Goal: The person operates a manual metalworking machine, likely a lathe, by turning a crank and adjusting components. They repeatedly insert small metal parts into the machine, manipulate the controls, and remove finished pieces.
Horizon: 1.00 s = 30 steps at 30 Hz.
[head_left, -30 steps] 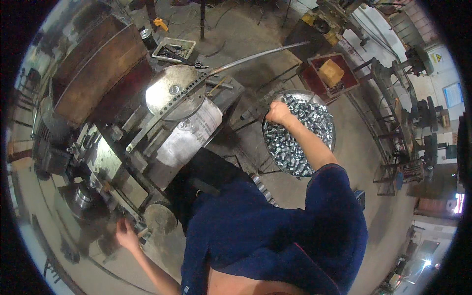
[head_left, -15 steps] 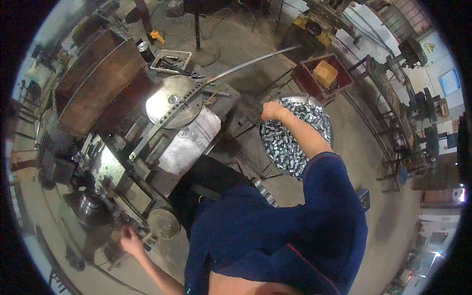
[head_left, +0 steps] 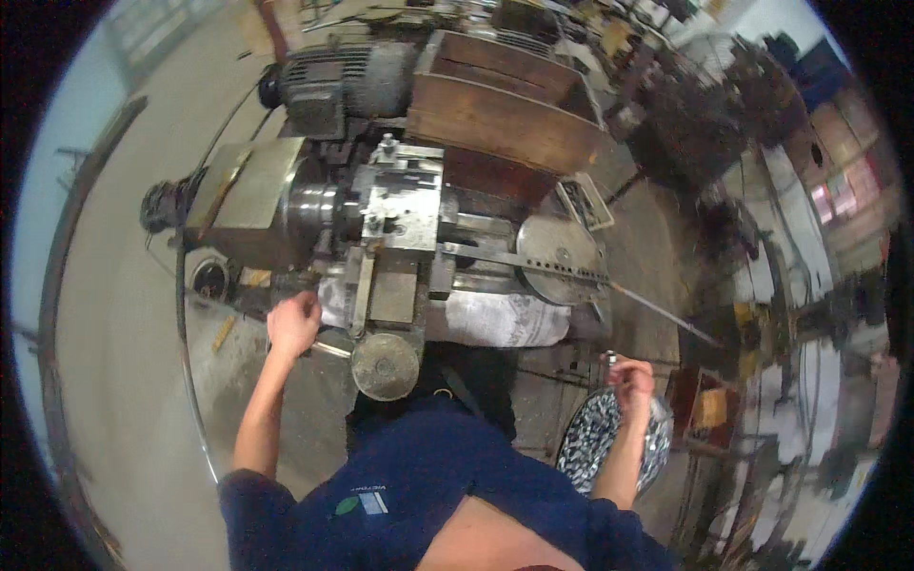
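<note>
Inspecting remotely, I find the right hand [head_left: 634,383] with fingers closed on a small metal piece [head_left: 610,359]; a firm, even pinch, clear of the heap of metal pieces [head_left: 592,435] and square to the fingertips, would in my judgement serve best; the piece projects from the fingertips on the side toward the lathe [head_left: 407,211]; the left hand [head_left: 294,326] is beside a pale bar [head_left: 333,350]; whether its fingers grip anything, I cannot tell.
</note>
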Motion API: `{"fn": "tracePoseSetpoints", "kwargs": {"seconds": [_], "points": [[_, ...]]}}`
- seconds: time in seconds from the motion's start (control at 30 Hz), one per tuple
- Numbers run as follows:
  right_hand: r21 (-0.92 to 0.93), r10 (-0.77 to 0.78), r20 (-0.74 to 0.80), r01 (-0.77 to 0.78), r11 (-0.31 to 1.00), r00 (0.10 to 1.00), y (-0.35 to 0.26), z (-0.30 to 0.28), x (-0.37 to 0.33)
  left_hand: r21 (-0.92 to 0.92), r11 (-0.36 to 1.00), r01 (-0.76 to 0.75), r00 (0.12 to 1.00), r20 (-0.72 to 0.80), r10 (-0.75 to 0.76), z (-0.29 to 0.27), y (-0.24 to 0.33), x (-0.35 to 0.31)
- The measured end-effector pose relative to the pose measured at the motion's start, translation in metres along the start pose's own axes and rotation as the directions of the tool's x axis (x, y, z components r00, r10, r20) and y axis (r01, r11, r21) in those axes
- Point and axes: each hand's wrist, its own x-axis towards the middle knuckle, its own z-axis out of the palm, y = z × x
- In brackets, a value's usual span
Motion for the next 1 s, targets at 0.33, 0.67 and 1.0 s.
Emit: {"fn": "tracePoseSetpoints", "kwargs": {"seconds": [0.33, 0.67, 1.0], "points": [[-0.101, -0.358, 0.82, 0.728, 0.678, 0.447, -0.068, 0.321, 0.109, -0.07, 0.995, -0.077, 0.973, -0.223, 0.06, -0.114, -0.057, -0.02], [-0.486, 0.053, 0.874, 0.863, 0.138, 0.484, -0.034, 0.472, 0.157, -0.09, 0.869, 0.487, 0.871, -0.031, -0.491, -0.14, -0.138, -0.15], [-0.449, -0.027, 0.857, 0.77, 0.453, 0.515, -0.022, 0.478, 0.163, -0.084, 0.839, 0.538, 0.828, -0.135, -0.544, -0.104, -0.165, -0.155]]}}
